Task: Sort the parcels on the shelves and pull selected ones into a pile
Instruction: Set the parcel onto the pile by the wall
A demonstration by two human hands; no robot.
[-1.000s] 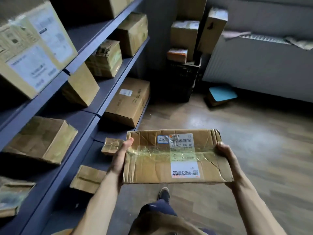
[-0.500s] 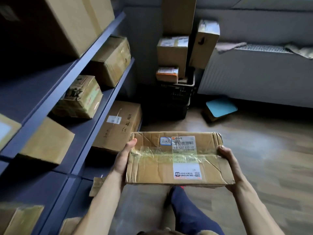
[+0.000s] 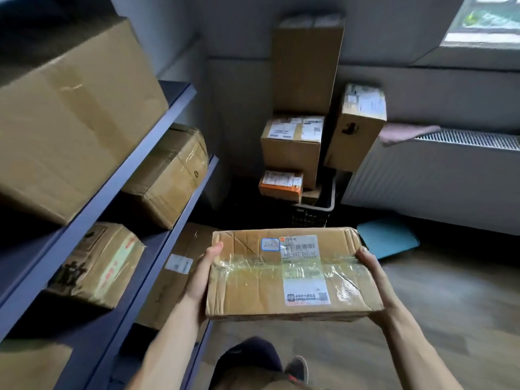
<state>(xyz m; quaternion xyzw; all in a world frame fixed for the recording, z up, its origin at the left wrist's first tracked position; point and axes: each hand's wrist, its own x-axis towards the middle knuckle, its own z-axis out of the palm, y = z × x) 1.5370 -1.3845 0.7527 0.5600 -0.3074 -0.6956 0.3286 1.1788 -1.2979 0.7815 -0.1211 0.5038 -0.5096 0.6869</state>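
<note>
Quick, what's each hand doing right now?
Left hand: holds the left end of the taped parcel, thumb on top.
Right hand: holds the right end of the same parcel.

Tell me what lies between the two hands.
A flat brown taped cardboard parcel; left hand and right hand grip its ends, as the head view shows.

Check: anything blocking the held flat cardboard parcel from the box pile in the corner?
Nothing visible does. Left hand and right hand hold the flat taped cardboard parcel; the stacked brown boxes at the black plastic crate lie straight ahead. The blue flat pad sits off to the right.
</note>
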